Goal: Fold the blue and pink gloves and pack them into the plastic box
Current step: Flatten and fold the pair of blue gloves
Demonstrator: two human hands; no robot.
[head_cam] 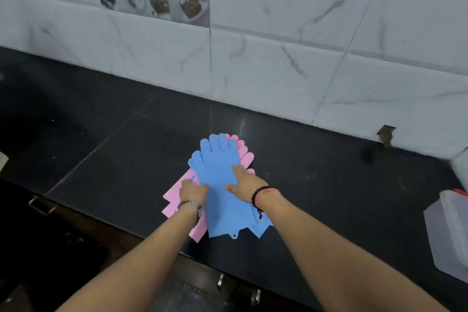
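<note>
Translucent plastic makes up the box [449, 233] at the right end of the black stone counter [329, 172], a milky rectangular tub with a strip of red at its top, cut off by the picture's edge; its walls are too cloudy and too much of it is out of sight to tell whether anything lies inside. Well apart from it, near the middle of the counter and close to its front edge, the gloves lie in a flat stack with their fingers pointing toward the back wall: the blue rubbery gloves [220, 185] on top, the pink rubbery gloves [174, 200] underneath, showing only as a cuff sticking out to the left and fingertips peeking out beyond the blue ones on the far right. How many gloves are in each layer is hard to make out, though a second blue cuff shows at the near right. The left hand [192, 190], with a metal wristwatch [190, 206] on its wrist, rests on the left edge of the stack where blue meets pink; its fingers are bent over that edge, and I cannot tell whether they pinch it or merely press. The right hand [244, 181], wearing a dark beaded bracelet [259, 197], lies flat with fingers spread on the blue glove's right side, pressing down and holding nothing. White marble-look tiles [304, 45] rise behind the counter, one patch of them printed with blurred pictures. Cabinet handles [40, 206] show dimly below the front edge.
</note>
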